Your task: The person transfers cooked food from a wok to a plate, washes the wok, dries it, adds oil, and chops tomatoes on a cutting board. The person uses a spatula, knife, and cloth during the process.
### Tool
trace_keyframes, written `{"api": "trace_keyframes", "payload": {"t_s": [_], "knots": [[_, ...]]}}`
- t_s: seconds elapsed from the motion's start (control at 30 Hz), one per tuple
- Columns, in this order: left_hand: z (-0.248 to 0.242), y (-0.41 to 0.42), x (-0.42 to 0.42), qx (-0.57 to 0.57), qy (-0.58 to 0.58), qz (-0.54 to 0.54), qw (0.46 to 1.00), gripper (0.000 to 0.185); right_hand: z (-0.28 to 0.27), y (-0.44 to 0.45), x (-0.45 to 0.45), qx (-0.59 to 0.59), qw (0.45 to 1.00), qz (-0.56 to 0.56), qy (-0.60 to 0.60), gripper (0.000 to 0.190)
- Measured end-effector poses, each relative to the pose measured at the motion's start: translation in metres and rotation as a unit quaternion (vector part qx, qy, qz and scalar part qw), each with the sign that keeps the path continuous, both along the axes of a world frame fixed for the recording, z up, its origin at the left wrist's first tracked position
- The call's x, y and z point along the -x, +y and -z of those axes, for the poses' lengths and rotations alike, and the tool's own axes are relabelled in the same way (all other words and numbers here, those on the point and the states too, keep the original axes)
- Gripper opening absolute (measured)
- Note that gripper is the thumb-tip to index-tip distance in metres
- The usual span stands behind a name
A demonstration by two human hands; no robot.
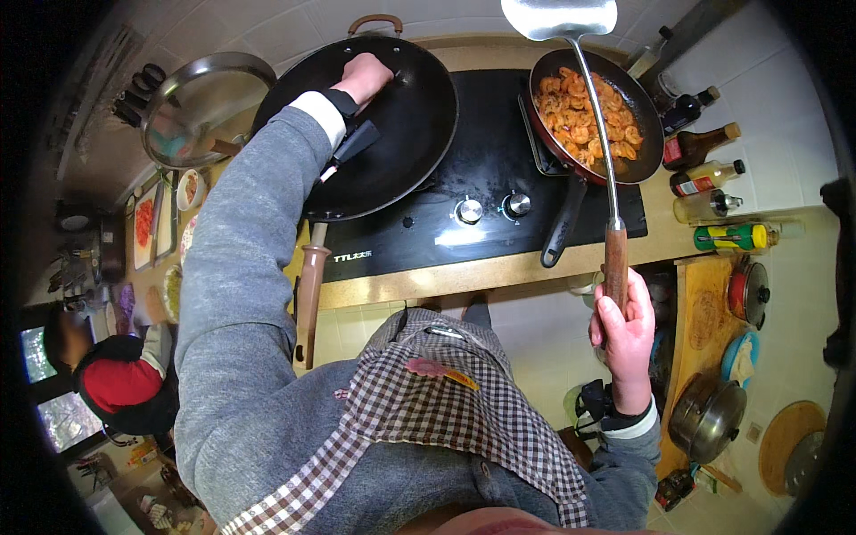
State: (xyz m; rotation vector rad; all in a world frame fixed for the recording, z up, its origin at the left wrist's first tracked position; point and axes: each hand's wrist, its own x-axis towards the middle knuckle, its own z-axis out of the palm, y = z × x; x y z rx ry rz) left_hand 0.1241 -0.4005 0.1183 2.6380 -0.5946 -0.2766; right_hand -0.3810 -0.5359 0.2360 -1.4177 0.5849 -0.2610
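Observation:
My left hand [366, 75] is inside a large dark wok [401, 154] on the left of the hob, near its far wall. Its fingers are curled and face away, so whether they hold anything is hidden. In my right hand [625, 328] is the wooden handle of a steel spatula [597, 114]. The spatula points away from me, its broad blade [562, 17] raised beyond the hob. Its shaft passes in front of a red-sided frying pan [652, 150] with a black handle. Cooked shrimp [568, 120] lie in that pan.
Several bottles [702, 147] line the wall at right. A large lid [207, 100], a small bowl [191, 189] and a board with chopped red food [144, 224] are at left. Hob knobs [469, 210] face me. Another person [124, 381] stands at far left.

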Motion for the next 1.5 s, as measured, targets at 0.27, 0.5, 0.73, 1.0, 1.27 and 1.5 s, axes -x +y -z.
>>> {"api": "trace_keyframes", "payload": {"t_s": [0.27,0.5,0.73,1.0,1.27,1.5], "knots": [[0.016,-0.024,0.007,-0.06,-0.004,-0.099,0.993,0.034,0.015,-0.063,-0.014,-0.038,0.998,-0.029,0.034,0.033],[0.03,-0.041,0.01,-0.073,0.003,-0.133,0.988,0.035,0.01,-0.094,-0.011,-0.03,0.997,-0.05,0.04,0.036],[-0.023,-0.036,0.036,0.022,-0.016,-0.092,0.995,0.036,0.009,-0.12,-0.009,-0.037,0.997,-0.05,0.038,0.037],[-0.182,0.006,0.203,0.324,0.113,0.074,0.937,0.01,0.005,-0.127,-0.008,0.003,0.998,-0.049,0.025,0.034],[-0.145,0.047,0.347,0.175,0.05,0.257,0.949,0.007,-0.003,-0.082,0.027,0.024,0.999,-0.021,-0.037,0.033],[-0.124,0.028,0.386,0.196,0.001,0.458,0.867,0.012,-0.027,-0.022,0.085,0.051,0.995,0.08,-0.037,0.035]]}}
